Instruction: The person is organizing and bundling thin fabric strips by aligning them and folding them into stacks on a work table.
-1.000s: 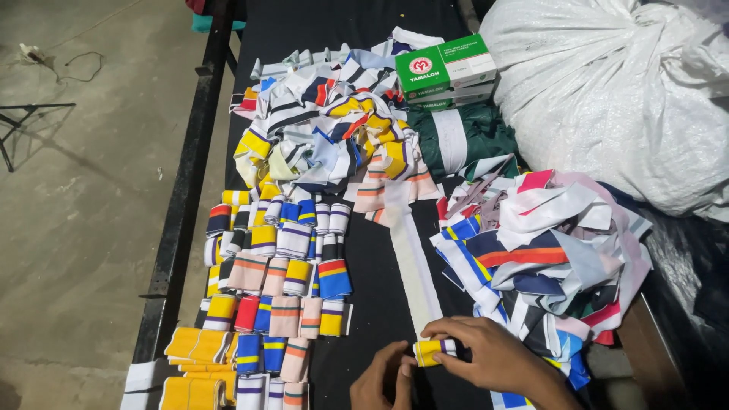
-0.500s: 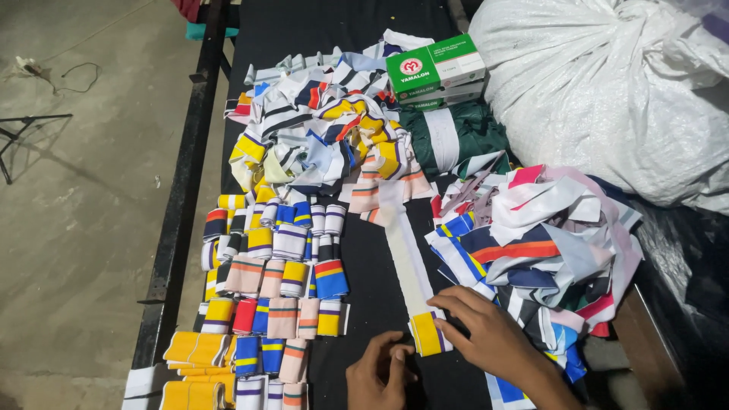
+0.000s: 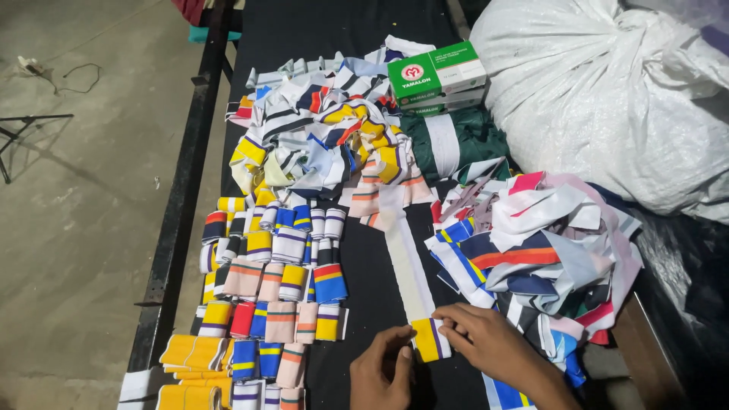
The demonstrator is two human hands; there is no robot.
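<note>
A long white knit strip [image 3: 406, 266] with a yellow and purple striped end [image 3: 427, 339] lies flat on the black table [image 3: 364, 273]. My right hand [image 3: 486, 342] presses its fingertips on the right edge of that striped end. At the left edge of the same end, my left hand [image 3: 383, 372] pinches it with thumb and fingers. Rows of folded striped cuffs [image 3: 273, 281] lie to the left of my hands. A loose heap of striped strips [image 3: 539, 258] lies just right of them.
A second tangled heap of strips [image 3: 319, 144] lies farther up the table. Green and white boxes [image 3: 437, 76] sit on a dark green cloth [image 3: 456, 144]. A big white sack [image 3: 607, 91] fills the right side. The table's left rail [image 3: 182, 220] borders a concrete floor.
The strip's striped end was folded up between both hands a second ago; now it lies unrolled and flat on the table with both hands at its sides.
</note>
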